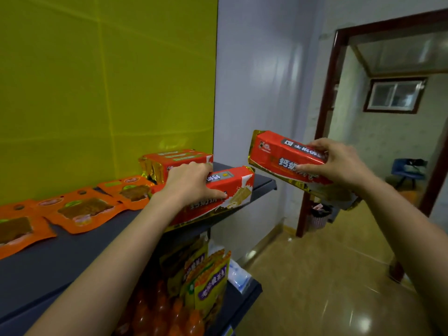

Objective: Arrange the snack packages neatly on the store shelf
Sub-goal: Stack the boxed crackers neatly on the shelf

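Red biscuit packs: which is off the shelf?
The lifted pack in the right hand, in the air beyond the shelf's end. The stack and the front pack under the left hand lie on it.

L hand (191, 183), R hand (339, 163) fwd, fingers curled in grip.

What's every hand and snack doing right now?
front red pack: lying at the front edge of the shelf.
left hand: grips the front red pack.
lifted red pack: in the air, right of the shelf.
right hand: holds the lifted red pack.
back red packs: stacked at the back.
orange pouches: lying flat in a row.
yellow bags: upright, below the shelf.
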`<state>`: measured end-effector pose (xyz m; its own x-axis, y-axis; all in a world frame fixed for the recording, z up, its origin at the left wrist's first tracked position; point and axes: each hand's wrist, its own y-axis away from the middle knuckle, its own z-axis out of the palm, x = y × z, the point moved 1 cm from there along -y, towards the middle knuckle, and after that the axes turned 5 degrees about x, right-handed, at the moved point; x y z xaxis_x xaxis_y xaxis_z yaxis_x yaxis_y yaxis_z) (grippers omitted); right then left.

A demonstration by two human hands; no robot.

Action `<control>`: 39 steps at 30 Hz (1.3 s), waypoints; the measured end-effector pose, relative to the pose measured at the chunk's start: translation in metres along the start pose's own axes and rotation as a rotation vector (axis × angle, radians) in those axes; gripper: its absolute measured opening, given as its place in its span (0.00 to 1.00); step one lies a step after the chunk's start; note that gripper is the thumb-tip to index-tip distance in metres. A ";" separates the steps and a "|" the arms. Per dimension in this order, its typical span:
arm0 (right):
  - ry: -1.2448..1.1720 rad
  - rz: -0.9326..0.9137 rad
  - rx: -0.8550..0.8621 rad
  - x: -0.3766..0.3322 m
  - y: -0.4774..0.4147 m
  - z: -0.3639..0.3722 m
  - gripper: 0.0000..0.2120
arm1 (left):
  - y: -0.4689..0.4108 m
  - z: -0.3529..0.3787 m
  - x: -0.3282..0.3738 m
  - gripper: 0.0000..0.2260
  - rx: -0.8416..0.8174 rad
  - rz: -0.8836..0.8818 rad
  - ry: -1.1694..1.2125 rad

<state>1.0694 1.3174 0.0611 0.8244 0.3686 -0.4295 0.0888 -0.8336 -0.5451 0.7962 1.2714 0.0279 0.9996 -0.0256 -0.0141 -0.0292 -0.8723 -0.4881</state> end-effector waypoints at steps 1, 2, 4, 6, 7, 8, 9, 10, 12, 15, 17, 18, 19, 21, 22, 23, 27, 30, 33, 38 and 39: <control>-0.007 -0.012 0.005 0.006 -0.013 0.007 0.34 | -0.013 0.007 0.001 0.32 0.006 -0.002 -0.013; -0.009 -0.025 0.011 0.012 -0.026 0.014 0.34 | -0.026 0.015 0.002 0.32 0.006 -0.002 -0.024; -0.005 -0.047 0.021 0.021 -0.054 0.027 0.34 | -0.052 0.029 0.004 0.32 -0.007 -0.010 -0.029; -0.005 -0.076 0.021 0.029 -0.081 0.037 0.35 | -0.079 0.043 0.004 0.32 -0.019 -0.025 -0.033; -0.009 -0.092 0.020 0.033 -0.094 0.041 0.35 | -0.092 0.050 0.003 0.32 -0.018 -0.032 -0.048; -0.017 -0.112 0.020 0.036 -0.107 0.044 0.35 | -0.105 0.057 0.003 0.32 -0.016 -0.040 -0.068; -0.031 -0.132 0.015 0.040 -0.118 0.047 0.34 | -0.116 0.063 0.002 0.32 -0.015 -0.052 -0.086; -0.050 -0.155 0.006 0.043 -0.128 0.049 0.34 | -0.126 0.068 0.001 0.32 -0.018 -0.068 -0.091; -0.085 -0.200 -0.017 0.048 -0.148 0.056 0.34 | -0.143 0.079 -0.003 0.31 -0.031 -0.097 -0.088; -0.175 -0.264 -0.068 0.052 -0.175 0.070 0.32 | -0.162 0.093 -0.011 0.31 -0.046 -0.134 -0.105; -0.238 -0.297 -0.132 0.052 -0.189 0.079 0.31 | -0.170 0.101 -0.016 0.30 -0.059 -0.159 -0.145; -0.269 -0.319 -0.175 0.051 -0.197 0.085 0.31 | -0.174 0.106 -0.019 0.29 -0.065 -0.172 -0.166; -0.301 -0.340 -0.227 0.050 -0.203 0.091 0.31 | -0.177 0.111 -0.021 0.29 -0.072 -0.187 -0.178; -0.340 -0.392 -0.341 0.050 -0.219 0.106 0.32 | -0.184 0.122 -0.027 0.27 -0.086 -0.226 -0.192; -0.348 -0.417 -0.387 0.050 -0.222 0.113 0.32 | -0.184 0.125 -0.029 0.27 -0.103 -0.242 -0.194; -0.359 -0.447 -0.439 0.050 -0.227 0.121 0.30 | -0.186 0.128 -0.030 0.26 -0.127 -0.267 -0.201; -0.423 -0.552 -0.637 0.052 -0.241 0.150 0.26 | -0.195 0.133 -0.029 0.17 -0.140 -0.343 -0.256; -0.434 -0.617 -0.785 0.052 -0.241 0.178 0.24 | -0.203 0.136 -0.037 0.16 -0.124 -0.300 -0.263; -0.461 -0.685 -0.867 0.047 -0.239 0.207 0.25 | -0.204 0.133 -0.046 0.22 -0.142 -0.238 -0.267; -0.464 -0.794 -0.897 0.028 -0.233 0.242 0.26 | -0.186 0.105 -0.056 0.25 0.203 -0.404 -0.043; -0.464 -0.818 -0.892 0.022 -0.232 0.246 0.26 | -0.179 0.100 -0.058 0.24 0.285 -0.456 -0.014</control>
<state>0.9295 1.6204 0.0011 0.1011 0.8560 -0.5070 0.9593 -0.2190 -0.1785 0.7430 1.4779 0.0285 0.9105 0.3337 0.2441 0.4076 -0.6258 -0.6650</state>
